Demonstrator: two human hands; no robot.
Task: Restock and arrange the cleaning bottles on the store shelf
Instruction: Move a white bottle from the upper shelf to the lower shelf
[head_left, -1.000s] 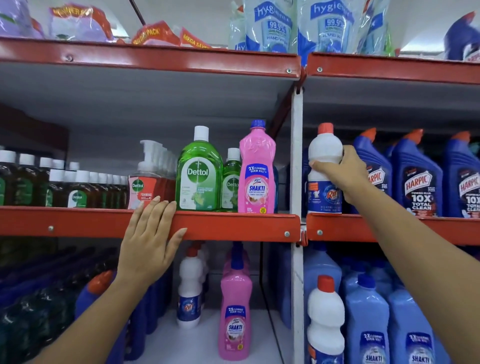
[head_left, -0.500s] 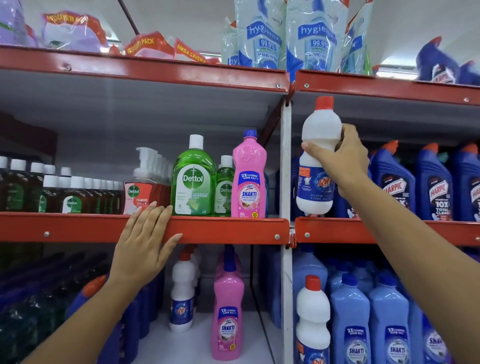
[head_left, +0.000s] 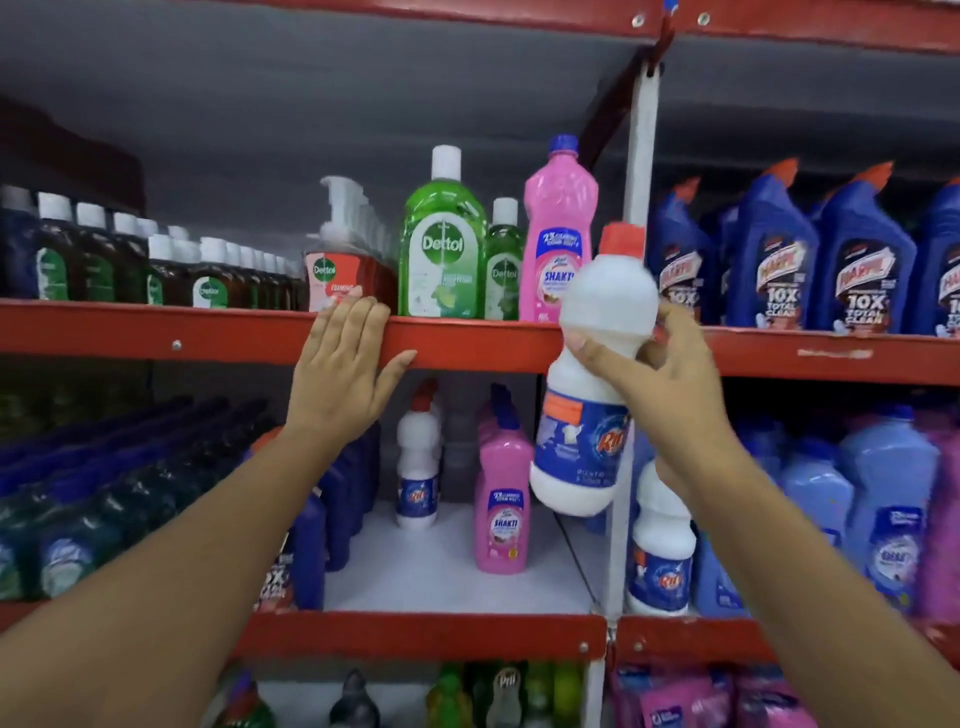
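My right hand (head_left: 670, 379) grips a white Rin bottle (head_left: 592, 405) with a red cap by its neck, tilted, in the air in front of the white upright post (head_left: 641, 171) between the two shelf bays. My left hand (head_left: 343, 374) lies flat, fingers together, on the red front edge of the middle shelf (head_left: 156, 332). On that shelf stand a pink Shakti bottle (head_left: 556, 234) and a green Dettol bottle (head_left: 441, 249). On the shelf below stand another white Rin bottle (head_left: 418, 457), a pink Shakti bottle (head_left: 501, 483) and a third Rin bottle (head_left: 662, 545) right of the post.
Blue Harpic bottles (head_left: 774, 260) fill the right bay's middle shelf. Brown Dettol bottles (head_left: 156, 265) line the left. Light blue bottles (head_left: 883, 493) stand lower right, dark blue and green bottles (head_left: 104, 509) lower left. White shelf floor (head_left: 441, 571) shows around the lower pink bottle.
My right hand lifted the white Rin bottle off the right bay's middle shelf and brought it down and left, in front of the post. My left hand stayed on the shelf edge.
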